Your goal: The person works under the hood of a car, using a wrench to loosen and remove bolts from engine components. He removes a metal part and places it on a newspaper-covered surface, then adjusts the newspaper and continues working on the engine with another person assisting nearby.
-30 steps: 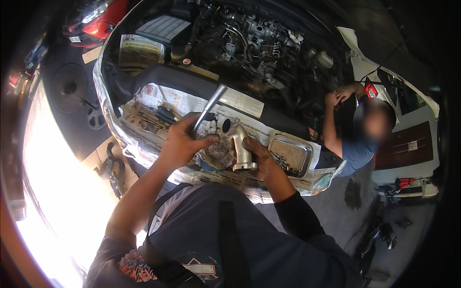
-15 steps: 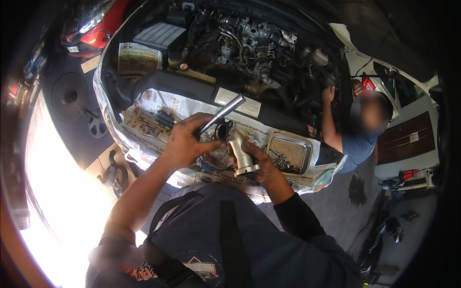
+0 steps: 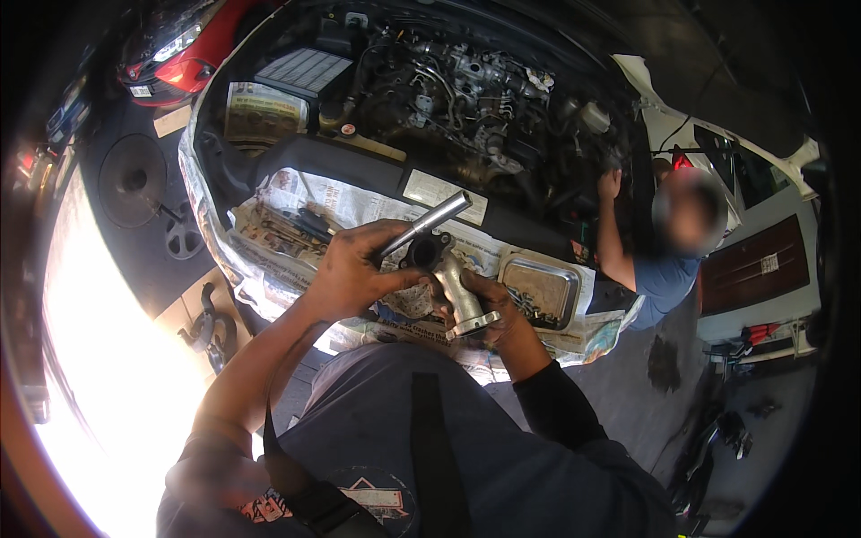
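Observation:
My left hand [image 3: 352, 273] is wrapped round a shiny straight metal tube [image 3: 435, 221], which slants up to the right. Its thumb reaches to the dark round mouth of a bent metal pipe with flanged ends [image 3: 461, 300]. From the other side, my right hand [image 3: 502, 309] grips that pipe, its flat lower flange tilted toward me. Both things are held above the newspaper-covered front of a car. Part of my right fingers is hidden behind the pipe.
Beyond my hands lies an open engine bay [image 3: 466, 99]. A metal tray [image 3: 547, 291] of small hardware rests on newspaper at right; tools [image 3: 309, 224] lie at left. A co-worker [image 3: 668, 260] reaches into the bay at right. Curved dark parts [image 3: 208, 327] sit on cardboard at lower left.
The tube and the bent pipe have shifted slightly right in the picture. The pipe has turned a little, so its upper flange shows more. Both hands keep their hold.

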{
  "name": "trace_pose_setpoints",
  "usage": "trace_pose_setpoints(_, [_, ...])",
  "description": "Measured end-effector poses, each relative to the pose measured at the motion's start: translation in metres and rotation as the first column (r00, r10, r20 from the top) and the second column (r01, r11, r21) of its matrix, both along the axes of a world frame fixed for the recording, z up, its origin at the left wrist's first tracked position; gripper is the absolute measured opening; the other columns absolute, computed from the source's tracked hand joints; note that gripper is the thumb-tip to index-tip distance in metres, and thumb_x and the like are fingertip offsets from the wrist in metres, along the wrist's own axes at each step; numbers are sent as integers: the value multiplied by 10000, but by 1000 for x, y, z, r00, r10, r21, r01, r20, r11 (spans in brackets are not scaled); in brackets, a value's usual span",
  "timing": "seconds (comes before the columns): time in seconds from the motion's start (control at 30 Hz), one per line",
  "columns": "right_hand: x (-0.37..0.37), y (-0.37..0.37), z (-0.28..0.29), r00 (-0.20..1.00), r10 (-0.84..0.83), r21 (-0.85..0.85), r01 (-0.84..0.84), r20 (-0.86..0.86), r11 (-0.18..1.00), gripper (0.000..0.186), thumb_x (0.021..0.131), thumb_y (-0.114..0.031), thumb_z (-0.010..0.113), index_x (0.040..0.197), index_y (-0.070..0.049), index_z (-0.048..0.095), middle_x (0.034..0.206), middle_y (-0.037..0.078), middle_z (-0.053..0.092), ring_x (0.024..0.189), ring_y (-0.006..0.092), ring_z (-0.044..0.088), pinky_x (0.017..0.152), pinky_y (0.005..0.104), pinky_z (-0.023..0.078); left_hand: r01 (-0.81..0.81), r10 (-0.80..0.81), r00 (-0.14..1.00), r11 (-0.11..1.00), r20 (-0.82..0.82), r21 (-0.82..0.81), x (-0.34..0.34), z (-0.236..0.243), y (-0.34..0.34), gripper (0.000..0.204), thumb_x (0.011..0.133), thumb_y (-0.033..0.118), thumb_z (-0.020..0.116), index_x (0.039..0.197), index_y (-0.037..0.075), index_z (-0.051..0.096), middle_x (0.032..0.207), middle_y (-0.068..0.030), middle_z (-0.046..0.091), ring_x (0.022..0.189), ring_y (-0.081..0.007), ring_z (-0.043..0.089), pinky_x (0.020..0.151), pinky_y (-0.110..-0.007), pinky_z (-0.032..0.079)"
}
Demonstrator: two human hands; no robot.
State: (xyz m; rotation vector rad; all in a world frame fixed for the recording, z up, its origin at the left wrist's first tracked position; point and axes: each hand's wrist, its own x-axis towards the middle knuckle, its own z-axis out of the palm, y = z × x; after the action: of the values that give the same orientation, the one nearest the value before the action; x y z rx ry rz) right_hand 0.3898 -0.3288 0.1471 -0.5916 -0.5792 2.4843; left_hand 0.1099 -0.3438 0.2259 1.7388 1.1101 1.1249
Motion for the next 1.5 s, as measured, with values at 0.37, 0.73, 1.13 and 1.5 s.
trace_pose_setpoints(0.37, [-11, -7, 3, 998, -60, 52, 61, -21, 997, 717, 988, -563, 737, 1335, 48, 594, 984, 111, 655, 847, 151, 665, 673, 261, 579, 40, 111, 911, 935, 398, -351, 7, -13, -6, 428, 988, 214, 840, 1343, 1, 728, 1158, -96, 792, 1056, -112, 702, 980, -301, 546])
trace_pose_setpoints(0.73, [-15, -10, -1, 993, -118, 66, 116, 27, 991, 710, 976, -541, 756, 1400, -1, 579, 1025, 113, 669, 853, 182, 694, 716, 336, 655, 156, 192, 881, 746, 433, -648, 8, -21, -10, 493, 1010, 426, 798, 1155, -31, 686, 657, 53, 483, 510, -54, 402, 484, -273, 305])
trace_pose_setpoints(1.13, [-10, 47, 27, 855, -285, 235, 198, 434, 952, 583, 1010, -465, 764, 1383, -48, 597, 1065, 116, 726, 918, 204, 759, 742, 362, 686, -534, 432, 833, 792, -345, -297, -33, -108, 24, 502, 1006, 464, 704, 1206, 4, 714, 809, -159, 705, 755, -314, 695, 729, -474, 551])
trace_pose_setpoints(1.5, [22, 282, 60, 283, -638, 653, 51, 716, 756, 848, 884, -545, 870, 1463, 2, 579, 1246, 100, 717, 973, 162, 659, 594, 273, 462, -638, 603, 482, 739, -636, 218, -94, -225, 9, 272, 946, 200, 672, 1169, 49, 712, 1060, -179, 734, 992, -404, 706, 884, -521, 565])
